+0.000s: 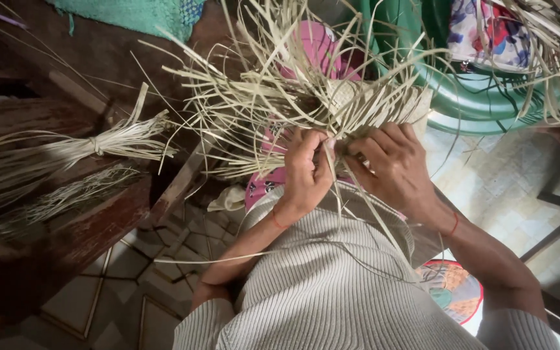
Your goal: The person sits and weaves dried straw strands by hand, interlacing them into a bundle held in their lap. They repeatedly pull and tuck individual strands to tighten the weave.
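A partly woven piece of pale straw [377,104] rests in front of me, with many loose strips fanning out to the left and upward. My left hand [306,170] pinches a few strips at the woven edge. Right beside it, my right hand [393,165] grips the woven part and some strips. Long strips trail down over my ribbed grey sweater [332,279]. Both wrists wear a thin red thread.
A tied bundle of straw strips [98,144] lies on a dark wooden bench [92,227] at left. A green plastic basin [481,97] holding patterned cloth sits at upper right. Pink fabric [319,45] lies under the weave. Tiled floor below.
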